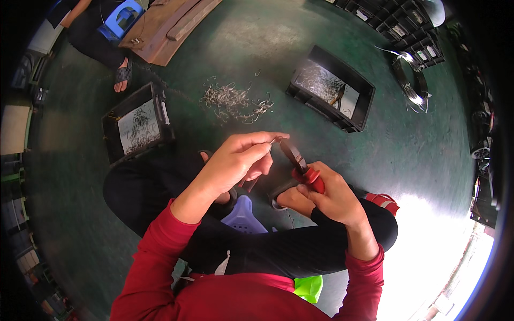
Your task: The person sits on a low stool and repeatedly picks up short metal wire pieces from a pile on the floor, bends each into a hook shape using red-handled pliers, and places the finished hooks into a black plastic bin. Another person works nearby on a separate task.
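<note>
My left hand pinches a small bent wire hook between thumb and forefinger, in front of me and above my feet. In my right hand is a pair of pliers with red handles. Their dark jaws point up and to the left, and the tip meets the wire at my left fingertips. Whether the jaws are closed on the wire I cannot tell. Beyond my hands, a loose pile of similar wire hooks lies on the green floor.
Black crates with wire pieces stand left and right of the pile. A wire coil lies far right near stacked black crates. At the far left are a wooden bench, a blue stool and another person's foot.
</note>
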The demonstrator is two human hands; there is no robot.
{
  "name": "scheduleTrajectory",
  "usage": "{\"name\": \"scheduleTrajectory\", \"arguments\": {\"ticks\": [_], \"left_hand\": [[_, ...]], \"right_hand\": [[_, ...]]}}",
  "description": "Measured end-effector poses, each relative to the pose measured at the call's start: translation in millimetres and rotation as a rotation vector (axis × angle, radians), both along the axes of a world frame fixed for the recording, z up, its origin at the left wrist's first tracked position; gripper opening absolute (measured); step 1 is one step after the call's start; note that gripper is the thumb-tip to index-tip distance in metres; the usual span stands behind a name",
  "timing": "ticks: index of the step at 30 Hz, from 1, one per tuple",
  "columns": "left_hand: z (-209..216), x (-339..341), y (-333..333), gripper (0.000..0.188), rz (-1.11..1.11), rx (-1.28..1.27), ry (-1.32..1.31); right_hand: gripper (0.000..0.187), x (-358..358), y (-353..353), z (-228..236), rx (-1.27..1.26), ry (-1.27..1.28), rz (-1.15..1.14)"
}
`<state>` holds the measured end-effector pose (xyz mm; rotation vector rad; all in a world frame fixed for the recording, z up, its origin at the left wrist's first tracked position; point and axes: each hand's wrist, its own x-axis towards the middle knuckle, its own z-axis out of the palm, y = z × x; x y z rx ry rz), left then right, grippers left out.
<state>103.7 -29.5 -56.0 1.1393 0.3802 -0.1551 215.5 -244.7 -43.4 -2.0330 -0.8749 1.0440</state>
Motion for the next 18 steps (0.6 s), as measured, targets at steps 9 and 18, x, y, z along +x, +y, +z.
{"name": "scheduleTrajectory", "arguments": {"ticks": [9,18], "left_hand": [[-9,0,1,0.034,0.021,0.196,-0.108],[-13,5,0,0.030,0.086,0.009,-0.039]], "right_hand": [[0.031,5,-4,-12,0.036,-0.199,-0.021],[0.032,3,-5,-9,0.002,-0.224,-0.032]]}}
